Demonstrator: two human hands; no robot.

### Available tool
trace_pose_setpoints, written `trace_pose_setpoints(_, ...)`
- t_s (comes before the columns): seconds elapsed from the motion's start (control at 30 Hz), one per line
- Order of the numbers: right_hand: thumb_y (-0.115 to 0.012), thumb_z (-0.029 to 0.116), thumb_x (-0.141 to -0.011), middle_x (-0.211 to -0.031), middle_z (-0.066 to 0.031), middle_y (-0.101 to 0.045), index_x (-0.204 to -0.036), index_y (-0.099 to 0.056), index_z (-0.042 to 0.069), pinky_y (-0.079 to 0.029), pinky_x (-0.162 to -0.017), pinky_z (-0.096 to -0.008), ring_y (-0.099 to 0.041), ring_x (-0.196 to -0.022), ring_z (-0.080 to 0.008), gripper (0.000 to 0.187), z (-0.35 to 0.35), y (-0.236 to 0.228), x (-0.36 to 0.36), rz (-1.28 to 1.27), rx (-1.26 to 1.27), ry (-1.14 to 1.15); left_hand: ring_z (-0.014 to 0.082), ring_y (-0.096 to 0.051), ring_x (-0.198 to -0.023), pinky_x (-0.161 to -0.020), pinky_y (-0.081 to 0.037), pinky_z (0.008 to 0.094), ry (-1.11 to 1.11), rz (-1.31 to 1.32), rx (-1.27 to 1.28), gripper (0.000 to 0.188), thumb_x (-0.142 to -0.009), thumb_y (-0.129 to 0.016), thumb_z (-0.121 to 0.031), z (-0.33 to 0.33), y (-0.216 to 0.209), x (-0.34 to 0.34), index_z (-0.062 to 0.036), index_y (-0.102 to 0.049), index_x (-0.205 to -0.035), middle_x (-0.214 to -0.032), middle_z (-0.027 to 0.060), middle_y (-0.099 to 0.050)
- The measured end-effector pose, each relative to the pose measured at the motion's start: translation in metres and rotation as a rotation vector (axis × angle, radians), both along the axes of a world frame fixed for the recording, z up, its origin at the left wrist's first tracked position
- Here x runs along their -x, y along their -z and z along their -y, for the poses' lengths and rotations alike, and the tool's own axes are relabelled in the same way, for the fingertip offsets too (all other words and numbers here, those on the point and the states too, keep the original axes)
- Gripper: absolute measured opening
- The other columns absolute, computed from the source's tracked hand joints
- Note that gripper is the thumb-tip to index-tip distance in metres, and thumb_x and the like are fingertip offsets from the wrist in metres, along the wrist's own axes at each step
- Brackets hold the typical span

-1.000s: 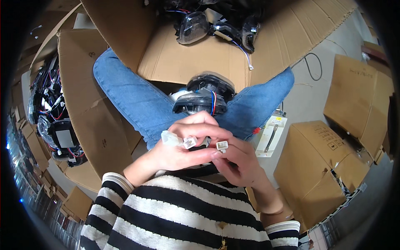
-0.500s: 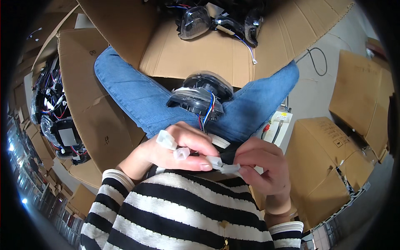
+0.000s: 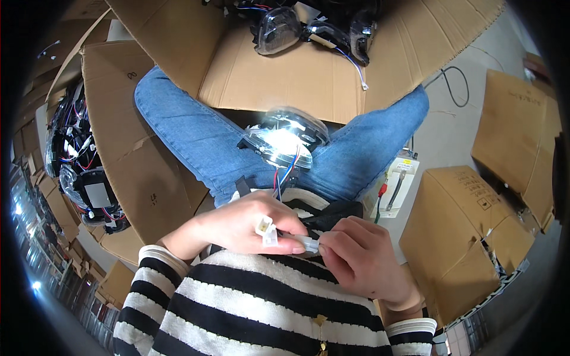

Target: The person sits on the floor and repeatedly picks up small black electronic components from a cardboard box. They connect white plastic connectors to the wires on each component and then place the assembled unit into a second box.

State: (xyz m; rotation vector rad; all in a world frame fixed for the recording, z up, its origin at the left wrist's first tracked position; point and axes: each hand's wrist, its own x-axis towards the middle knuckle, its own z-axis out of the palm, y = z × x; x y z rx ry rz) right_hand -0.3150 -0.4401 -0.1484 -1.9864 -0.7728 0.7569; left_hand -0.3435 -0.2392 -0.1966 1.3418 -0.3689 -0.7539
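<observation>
A motorcycle-type headlight rests on my jeans between my legs, its clear lens glowing bright white. Coloured wires run from it toward my hands. My left hand is closed, thumb and forefinger pinching a white plastic wire connector. Another white connector sticks out between the fingers of that hand. Against the other end of the pinched connector, my right hand has its fingertips pressed together; they cover part of it, so how the two halves fit cannot be seen.
An open cardboard box ahead holds several lamps with wires. Another box stands at left beside more wired lamps. On the right are a white device with a red clip, and brown cartons.
The headlight has gone from dark to brightly lit. My hands have come closer together, the right moving slightly left and down. The connectors in my left hand have turned.
</observation>
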Motion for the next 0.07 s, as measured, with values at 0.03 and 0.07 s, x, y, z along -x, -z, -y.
trace_pose_setpoints(0.03,-0.059,0.004,-0.063,-0.063,-0.0036,-0.043,-0.070,-0.048,0.006,-0.042,-0.048,-0.0278,-0.049,-0.055,-0.0182,0.013,0.0011,0.0035,0.0023,-0.012,-0.015,0.012,0.0247,-0.055,-0.056,-0.051,-0.042,0.0322,-0.012,0.000,-0.017,0.014,-0.073,-0.062,-0.016,0.0014,-0.0003,0.0034,-0.0026,-0.059,-0.076,-0.064,0.0101,-0.057)
trace_pose_setpoints(0.07,-0.059,0.004,-0.063,-0.063,-0.0036,-0.043,-0.070,-0.048,0.006,-0.042,-0.048,-0.0278,-0.049,-0.055,-0.0182,0.013,0.0004,0.0044,0.0018,-0.013,-0.018,0.007,0.0237,-0.055,-0.057,-0.052,-0.042,0.0322,-0.025,-0.001,-0.034,0.015,-0.074,-0.061,-0.018,0.0032,-0.0006,0.0070,-0.0032,-0.059,-0.075,-0.064,0.0099,-0.057)
